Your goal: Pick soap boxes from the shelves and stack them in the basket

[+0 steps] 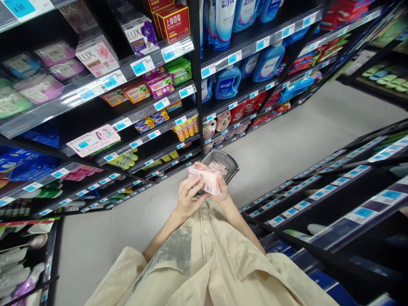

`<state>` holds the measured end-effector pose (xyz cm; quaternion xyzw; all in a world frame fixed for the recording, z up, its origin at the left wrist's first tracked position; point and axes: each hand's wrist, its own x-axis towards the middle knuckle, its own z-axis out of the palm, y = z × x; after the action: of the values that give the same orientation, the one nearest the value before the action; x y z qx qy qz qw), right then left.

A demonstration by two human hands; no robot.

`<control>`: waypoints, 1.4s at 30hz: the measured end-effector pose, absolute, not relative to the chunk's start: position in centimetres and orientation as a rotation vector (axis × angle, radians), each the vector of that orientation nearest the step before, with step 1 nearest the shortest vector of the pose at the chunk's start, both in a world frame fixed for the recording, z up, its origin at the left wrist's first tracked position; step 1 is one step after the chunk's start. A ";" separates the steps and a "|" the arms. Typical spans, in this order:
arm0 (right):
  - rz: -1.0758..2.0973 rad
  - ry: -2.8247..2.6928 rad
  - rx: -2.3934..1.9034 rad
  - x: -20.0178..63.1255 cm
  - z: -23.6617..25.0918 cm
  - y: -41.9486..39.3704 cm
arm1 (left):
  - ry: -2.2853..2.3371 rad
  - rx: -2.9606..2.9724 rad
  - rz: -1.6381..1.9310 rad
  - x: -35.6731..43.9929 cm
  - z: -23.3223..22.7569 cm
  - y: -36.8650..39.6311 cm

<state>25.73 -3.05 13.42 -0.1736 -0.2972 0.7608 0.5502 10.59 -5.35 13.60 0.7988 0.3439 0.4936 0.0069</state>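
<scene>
A pink package (pixel 208 177) with a barcode and small printed marks is held in front of my body. My left hand (pixel 188 194) grips its left side, with the fingers laid over its near face. Around the right end and underneath, my right hand (pixel 223 192) has hold of it too. Just beyond the package is a dark grey shopping basket (pixel 234 159), partly hidden by the package and my hands. Several small printed packs (pixel 219 167) lie in the basket.
Shelves on the left carry boxed soap (pixel 97 56), a purple soap box (pixel 140 36) and wrapped bars. Blue detergent bottles (pixel 228 83) stand further along. Another shelf rack (pixel 318 195) runs close on my right. The grey floor (pixel 270 140) of the aisle stretches between them.
</scene>
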 end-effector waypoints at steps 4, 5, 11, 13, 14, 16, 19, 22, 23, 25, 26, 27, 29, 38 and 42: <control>1.688 -0.911 -0.532 25.3 12.9 -2.9 | 1.181 2.394 1.496 10.4 13.4 -5.0; 1.645 -0.970 -0.588 25.3 12.8 -2.8 | 1.190 2.364 1.496 10.3 13.3 -4.9; 1.404 -1.161 -0.985 25.5 13.0 -2.8 | 1.218 2.055 1.445 10.4 13.0 -5.1; 1.372 -1.194 -1.043 25.6 12.9 -2.8 | 1.209 1.903 1.414 10.5 12.8 -5.2; 1.365 -1.205 -1.053 25.7 12.8 -2.7 | 1.206 1.834 1.413 10.5 12.7 -5.3; 1.356 -1.184 -1.052 25.9 12.6 -2.4 | 1.176 1.713 1.453 10.5 12.6 -5.3; 1.329 -1.043 -1.064 26.1 12.1 -1.7 | 1.093 1.514 1.520 10.1 12.4 -5.2; 1.328 -0.883 -1.075 25.9 12.0 -1.1 | 1.042 1.276 1.507 9.7 12.0 -5.5; 1.337 -0.849 -1.071 25.8 12.0 -1.1 | 1.025 1.209 1.493 9.6 11.8 -5.7; 1.334 -0.804 -1.063 25.6 12.0 -1.1 | 0.993 1.120 1.455 9.4 11.4 -5.9; 1.316 -0.791 -1.059 25.4 12.1 -1.2 | 0.986 1.097 1.431 9.4 11.3 -6.0; 1.287 -0.776 -1.056 25.3 12.0 -1.3 | 0.985 1.083 1.405 9.4 11.3 -6.1; 1.222 -0.741 -1.053 25.3 12.0 -1.4 | 0.981 1.072 1.349 9.4 11.3 -6.2; 0.925 -0.638 -1.020 25.2 12.3 -1.8 | 0.897 1.024 1.267 9.8 11.9 -6.1; 0.911 -0.581 -0.988 25.2 12.6 -1.9 | 0.909 0.959 1.255 10.1 11.9 -5.9</control>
<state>25.16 -1.86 12.60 -0.4511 -0.2651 0.4161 0.7437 10.09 -5.93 11.89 0.4157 0.3943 0.5442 0.6128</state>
